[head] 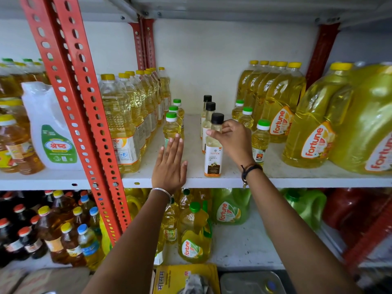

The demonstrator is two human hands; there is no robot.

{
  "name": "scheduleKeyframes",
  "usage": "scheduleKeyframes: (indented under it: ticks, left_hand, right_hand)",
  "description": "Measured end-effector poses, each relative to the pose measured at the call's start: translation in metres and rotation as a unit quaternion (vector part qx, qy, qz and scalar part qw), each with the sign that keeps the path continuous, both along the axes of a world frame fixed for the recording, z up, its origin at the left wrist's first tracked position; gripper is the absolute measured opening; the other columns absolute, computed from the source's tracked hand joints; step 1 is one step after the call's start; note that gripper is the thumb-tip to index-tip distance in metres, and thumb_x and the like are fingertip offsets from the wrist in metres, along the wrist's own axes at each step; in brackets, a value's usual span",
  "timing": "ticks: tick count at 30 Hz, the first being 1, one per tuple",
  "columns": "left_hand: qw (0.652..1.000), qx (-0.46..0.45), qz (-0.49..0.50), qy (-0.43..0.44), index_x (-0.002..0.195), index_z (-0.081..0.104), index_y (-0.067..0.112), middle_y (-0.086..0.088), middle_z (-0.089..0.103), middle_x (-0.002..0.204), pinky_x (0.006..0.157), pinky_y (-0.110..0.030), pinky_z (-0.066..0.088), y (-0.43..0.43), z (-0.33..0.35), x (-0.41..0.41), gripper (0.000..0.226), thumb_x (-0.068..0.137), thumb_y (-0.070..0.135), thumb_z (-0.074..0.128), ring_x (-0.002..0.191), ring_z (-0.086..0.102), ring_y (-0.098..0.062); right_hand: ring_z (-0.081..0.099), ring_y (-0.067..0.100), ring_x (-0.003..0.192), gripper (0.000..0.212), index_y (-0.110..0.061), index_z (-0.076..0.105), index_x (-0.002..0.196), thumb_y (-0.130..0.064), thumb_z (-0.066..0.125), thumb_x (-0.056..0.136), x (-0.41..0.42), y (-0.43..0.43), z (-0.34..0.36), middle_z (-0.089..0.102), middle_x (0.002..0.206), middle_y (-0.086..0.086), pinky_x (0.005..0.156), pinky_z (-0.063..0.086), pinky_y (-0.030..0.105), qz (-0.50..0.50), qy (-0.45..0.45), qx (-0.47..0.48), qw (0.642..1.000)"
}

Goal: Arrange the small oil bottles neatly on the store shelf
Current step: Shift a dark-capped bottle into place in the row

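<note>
On the white shelf (275,179) stand three rows of small bottles. My right hand (232,140) grips the neck of the front black-capped coconut oil bottle (213,160), which stands upright near the shelf's front edge. Two more black-capped bottles (209,115) line up behind it. My left hand (170,164) lies flat and open on the shelf, fingertips touching the front green-capped yellow oil bottle (171,128); two alike stand behind that one. Right of my right hand, three further green-capped bottles (261,139) stand in a row.
Tall yellow-capped oil bottles (125,124) fill the left of this shelf, big Fortune jugs (311,134) the right. A red perforated upright (84,115) crosses at left. The lower shelf holds dark and yellow bottles (194,234).
</note>
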State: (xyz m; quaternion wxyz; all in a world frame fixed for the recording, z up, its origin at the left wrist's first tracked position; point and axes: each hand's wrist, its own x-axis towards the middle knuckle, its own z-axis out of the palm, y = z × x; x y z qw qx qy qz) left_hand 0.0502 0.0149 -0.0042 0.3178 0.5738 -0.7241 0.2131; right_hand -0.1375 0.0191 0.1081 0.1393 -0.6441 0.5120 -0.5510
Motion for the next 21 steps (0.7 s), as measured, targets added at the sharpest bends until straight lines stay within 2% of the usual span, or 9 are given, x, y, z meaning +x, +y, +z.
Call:
scheduleKeyframes:
  ticks: [11, 14, 17, 21]
  left_hand:
    - [1.0, -0.011, -0.006, 0.005, 0.152, 0.011, 0.008, -0.006, 0.006, 0.16, 0.118, -0.038, -0.001, -0.001, -0.002, 0.0, 0.063, 0.097, 0.034, 0.025, 0.147, 0.003, -0.02]
    - [1.0, -0.012, -0.007, 0.005, 0.152, 0.01, 0.009, -0.006, 0.005, 0.16, 0.118, -0.038, 0.0, -0.001, -0.002, 0.001, 0.062, 0.097, 0.034, 0.025, 0.147, 0.003, -0.019]
    - [1.0, -0.01, -0.014, 0.011, 0.152, 0.009, 0.008, -0.006, 0.005, 0.16, 0.118, -0.037, -0.003, 0.001, 0.001, 0.001, 0.062, 0.098, 0.035, 0.024, 0.147, 0.001, -0.018]
    - [0.998, -0.043, -0.021, 0.046, 0.151, 0.009, 0.009, -0.007, 0.008, 0.158, 0.118, -0.034, -0.007, 0.009, 0.007, 0.008, 0.061, 0.098, 0.034, 0.025, 0.147, -0.001, -0.016]
  right_hand:
    - [0.063, 0.018, 0.082, 0.041, -0.006, 0.063, 0.094, -0.038, 0.077, 0.072, -0.002, 0.004, -0.005, 0.07, 0.092, 0.01, 0.074, 0.055, 0.031, 0.02, 0.01, -0.016, 1.0]
    - [0.064, 0.021, 0.089, 0.046, -0.007, 0.062, 0.101, -0.041, 0.075, 0.073, -0.002, 0.002, -0.01, 0.07, 0.099, 0.011, 0.077, 0.055, 0.034, 0.023, 0.013, -0.012, 1.0]
    - [0.063, 0.02, 0.099, 0.054, -0.01, 0.058, 0.111, -0.047, 0.072, 0.074, 0.001, 0.004, -0.016, 0.067, 0.11, 0.009, 0.081, 0.053, 0.031, 0.01, 0.007, -0.013, 1.0]
    - [0.056, 0.017, 0.104, 0.049, -0.012, 0.055, 0.111, -0.047, 0.067, 0.079, 0.007, 0.021, -0.021, 0.06, 0.113, 0.006, 0.086, 0.051, 0.033, -0.024, -0.039, -0.122, 0.991]
